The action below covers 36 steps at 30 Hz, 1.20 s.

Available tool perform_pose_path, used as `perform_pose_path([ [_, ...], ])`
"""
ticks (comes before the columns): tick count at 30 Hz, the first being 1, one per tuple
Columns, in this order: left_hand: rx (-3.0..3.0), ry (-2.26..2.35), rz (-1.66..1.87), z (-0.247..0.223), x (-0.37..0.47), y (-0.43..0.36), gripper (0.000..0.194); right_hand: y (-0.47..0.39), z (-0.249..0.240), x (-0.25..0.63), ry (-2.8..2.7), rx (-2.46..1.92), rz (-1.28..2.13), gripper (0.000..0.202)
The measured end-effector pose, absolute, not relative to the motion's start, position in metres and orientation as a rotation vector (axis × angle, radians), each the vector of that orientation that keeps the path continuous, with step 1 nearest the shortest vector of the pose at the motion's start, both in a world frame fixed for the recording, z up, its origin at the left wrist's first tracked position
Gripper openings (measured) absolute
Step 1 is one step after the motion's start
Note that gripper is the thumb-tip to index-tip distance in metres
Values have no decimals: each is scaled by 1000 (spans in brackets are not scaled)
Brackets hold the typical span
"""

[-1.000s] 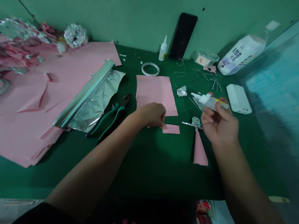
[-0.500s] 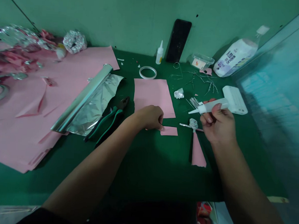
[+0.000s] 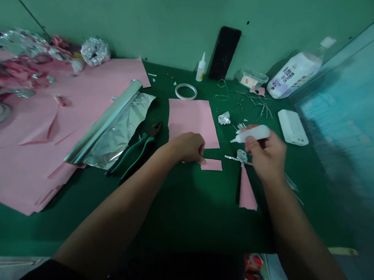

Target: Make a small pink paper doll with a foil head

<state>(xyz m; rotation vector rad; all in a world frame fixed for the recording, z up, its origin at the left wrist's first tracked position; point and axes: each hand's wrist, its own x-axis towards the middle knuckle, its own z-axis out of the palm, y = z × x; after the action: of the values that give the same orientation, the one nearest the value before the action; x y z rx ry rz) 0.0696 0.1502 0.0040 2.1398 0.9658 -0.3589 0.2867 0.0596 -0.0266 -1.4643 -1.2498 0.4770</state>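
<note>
My left hand (image 3: 191, 147) is closed, its fingertips pinching the left end of a small pink paper strip (image 3: 213, 165) on the green table. A white glue bottle (image 3: 253, 133) is gripped in my right hand (image 3: 268, 155), its narrow nozzle tilted down and to the left, above and apart from the strip. Below that hand lies a small figure with a crumpled foil head (image 3: 241, 156), foil-and-pink arms and a pink paper cone (image 3: 247, 190) for a body. Behind my left hand is a larger pink sheet (image 3: 191, 117).
Left of my hands lie pliers (image 3: 142, 150), a foil roll (image 3: 107, 122) and large pink sheets (image 3: 18, 155). Behind are a tape ring (image 3: 185, 91), a second glue bottle (image 3: 200, 69), a leaning phone (image 3: 224, 53) and twisted wires (image 3: 255, 101). A white power bank (image 3: 293, 127) lies right.
My right hand has moved slightly left with the glue bottle, away from the power bank, and tipped the nozzle further down. My left hand stays on the paper strip.
</note>
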Motion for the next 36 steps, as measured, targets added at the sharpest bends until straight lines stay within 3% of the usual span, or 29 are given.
perform_pose_path([
  [7,2141,966,-345,6,70,149,30,55,-19,281,-1288,-1493,297,25],
  [16,2157,956,-324,2,69,150,31,56,-23,284,-1330,-1592,300,27],
  [23,2192,951,-333,2,72,149,28,42,-23,252,-1249,-1112,1082,27],
  [36,2179,967,-340,3,72,149,28,56,-45,240,-980,-1186,1243,27],
])
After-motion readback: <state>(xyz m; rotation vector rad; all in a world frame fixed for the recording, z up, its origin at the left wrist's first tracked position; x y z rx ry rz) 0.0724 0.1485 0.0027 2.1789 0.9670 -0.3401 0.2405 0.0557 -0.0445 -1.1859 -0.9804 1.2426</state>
